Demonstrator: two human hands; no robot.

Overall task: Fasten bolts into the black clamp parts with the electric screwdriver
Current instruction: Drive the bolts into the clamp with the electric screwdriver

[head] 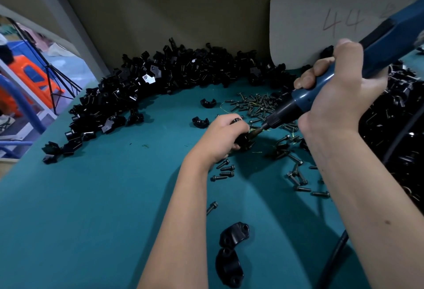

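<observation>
1. Centre of frame: left hand (221, 136) grips a black clamp part (244, 138) on the teal table (91, 208)
2. Right of centre: right hand (332, 96) wraps the electric screwdriver (325, 87), tip at the clamp

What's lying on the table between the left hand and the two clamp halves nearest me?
In the head view, bare green mat apart from loose bolts: a small cluster beside the left hand, one single bolt above the clamp halves.

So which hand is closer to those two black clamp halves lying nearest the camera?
Left. The left hand grips a clamp part farther back on the table, up from the two halves. The right hand, holding the screwdriver, is farther up and right.
</observation>
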